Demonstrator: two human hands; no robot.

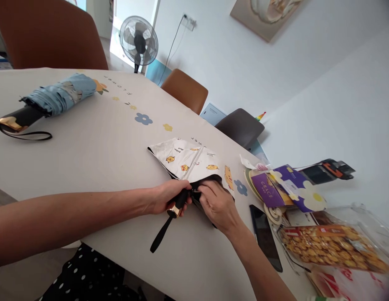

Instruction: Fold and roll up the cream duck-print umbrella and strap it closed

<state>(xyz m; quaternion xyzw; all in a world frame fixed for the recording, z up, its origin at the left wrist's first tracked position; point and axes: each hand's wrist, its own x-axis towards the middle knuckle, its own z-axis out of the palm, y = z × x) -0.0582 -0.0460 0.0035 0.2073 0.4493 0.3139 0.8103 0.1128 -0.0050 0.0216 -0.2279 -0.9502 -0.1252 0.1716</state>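
Observation:
A white folding umbrella (194,161) with yellow duck prints lies partly loose over the table, its black underside showing at the edges. My left hand (174,196) is wrapped round its black handle, which ends in a gold cap with a black wrist strap (161,236) hanging down. My right hand (217,202) is bent at the canopy's lower edge, beside the left hand, its fingertips partly tucked into the fabric. Whether those fingers pinch cloth or a rib is hidden. At the far left rests a folded blue umbrella (64,94) with a black and gold handle.
On the right lie a dark phone (265,238), purple boxes (288,188) and a bag of cookies (335,246). The white table (97,163) carries printed flowers. Chairs (185,90) and a standing fan (138,41) are beyond its far edge.

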